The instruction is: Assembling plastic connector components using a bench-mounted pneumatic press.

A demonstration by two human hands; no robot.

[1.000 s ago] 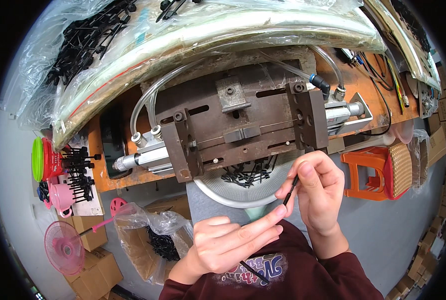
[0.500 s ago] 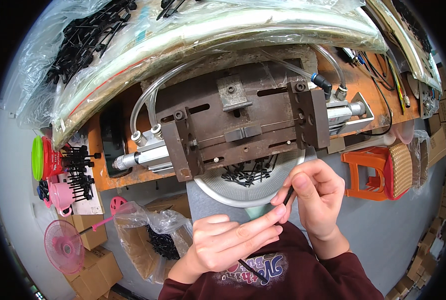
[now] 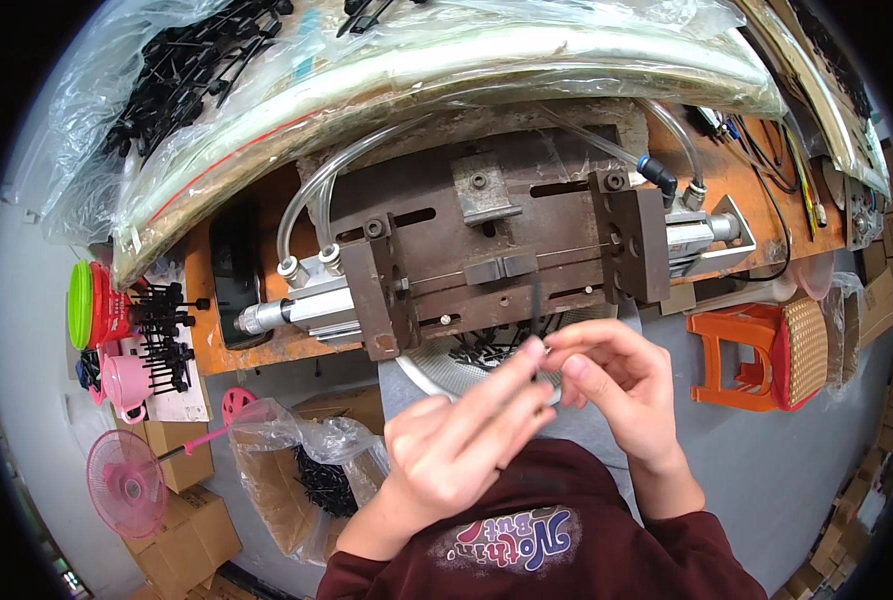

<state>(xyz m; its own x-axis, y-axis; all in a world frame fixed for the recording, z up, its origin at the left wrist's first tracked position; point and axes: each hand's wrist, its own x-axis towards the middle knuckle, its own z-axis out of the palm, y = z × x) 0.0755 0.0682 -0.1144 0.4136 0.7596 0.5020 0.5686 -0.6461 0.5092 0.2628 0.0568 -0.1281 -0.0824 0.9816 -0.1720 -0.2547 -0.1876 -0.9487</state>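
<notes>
My left hand (image 3: 457,450) and my right hand (image 3: 617,395) meet in front of my chest, over the near edge of a round white perforated basin (image 3: 432,372). A thin black rod (image 3: 538,305), smeared by motion, stands up from between their fingertips. The left fingers are stretched together with their tips against the rod's lower part; the left thumb is hidden. My right hand is pinched, index finger and thumb curled close to the same spot. Several black rod-like parts (image 3: 487,345) lie in the basin, below a brown metal fixture (image 3: 437,230).
Silver air cylinders (image 3: 312,303) with clear hoses flank the fixture on an orange bench (image 3: 232,358). A plastic-wrapped ledge (image 3: 447,65) holds black parts behind. At left are a pink fan (image 3: 129,485), a pink cup (image 3: 127,375) and cartons (image 3: 192,540); an orange stool (image 3: 732,355) stands right.
The black rod has swung from lying low under my left hand to standing up beyond the fingertips. Both hands have shifted slightly up and left, and the view has moved slightly.
</notes>
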